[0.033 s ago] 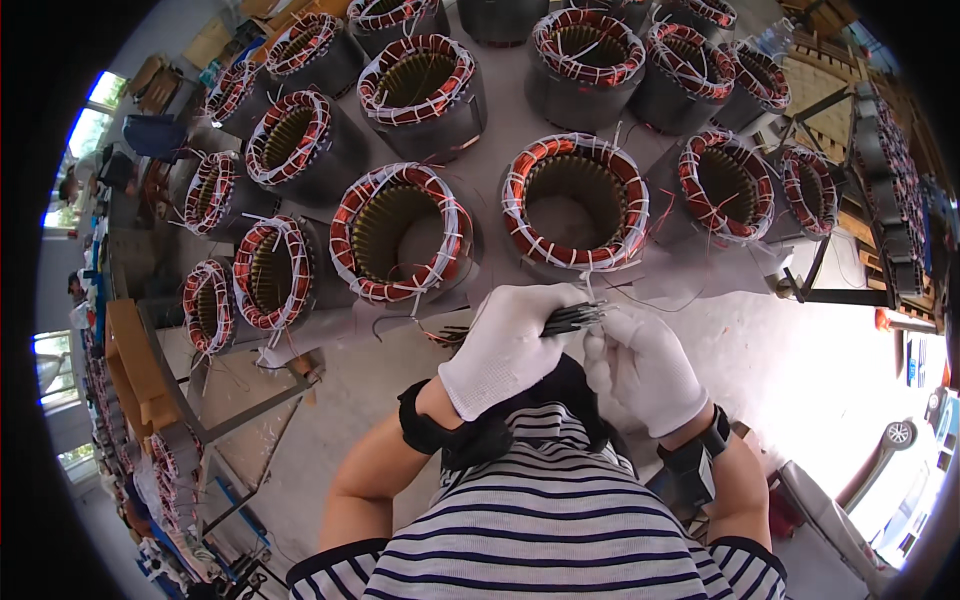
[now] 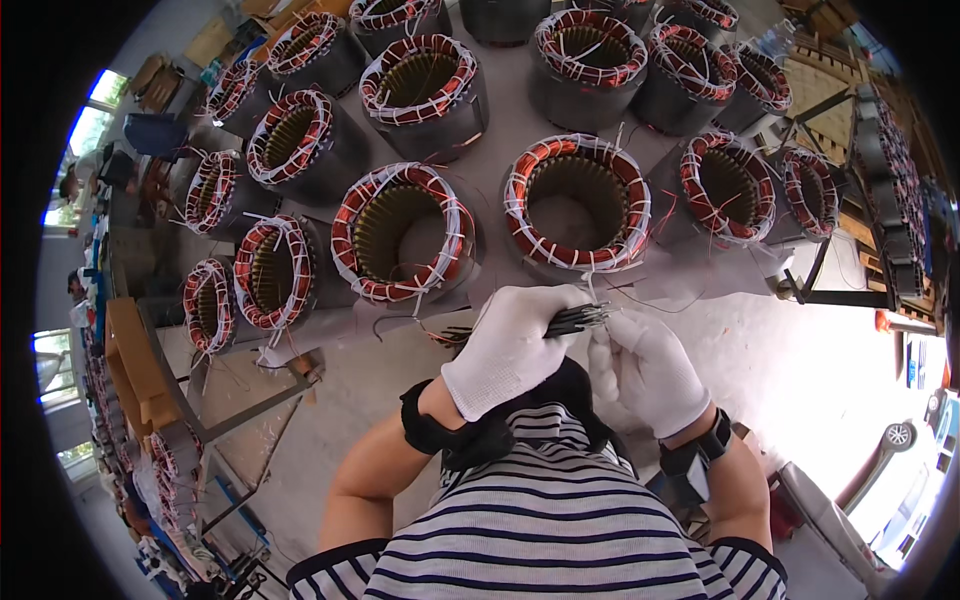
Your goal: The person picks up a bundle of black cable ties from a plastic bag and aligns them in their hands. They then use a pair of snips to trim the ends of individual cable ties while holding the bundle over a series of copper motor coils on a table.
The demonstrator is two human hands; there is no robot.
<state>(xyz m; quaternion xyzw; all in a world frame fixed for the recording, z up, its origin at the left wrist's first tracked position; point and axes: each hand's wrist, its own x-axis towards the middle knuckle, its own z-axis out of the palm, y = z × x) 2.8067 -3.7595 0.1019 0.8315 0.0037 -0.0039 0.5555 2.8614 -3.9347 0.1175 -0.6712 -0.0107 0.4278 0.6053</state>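
Observation:
My left hand (image 2: 510, 338), in a white knit glove, is closed around a bundle of dark sleeved lead wires (image 2: 575, 320). Their thin silvery ends stick out toward the right, and the other ends (image 2: 455, 334) come out at the left of the palm. Right at those silvery tips is my right hand (image 2: 650, 375), also gloved, its fingers curled and pressed together. What lies between its fingertips is too small to tell. Just beyond both hands stands a motor stator (image 2: 577, 205) with red windings laced in white cord; a white tie (image 2: 590, 285) hangs from its near rim.
More stators, such as one on the left (image 2: 400, 235) and one on the right (image 2: 728, 190), stand in rows on the grey table (image 2: 500, 110). Loose thin wires (image 2: 665, 305) trail over its near edge. A cardboard box (image 2: 140, 365) is at the left. A car (image 2: 900, 480) shows at the far right.

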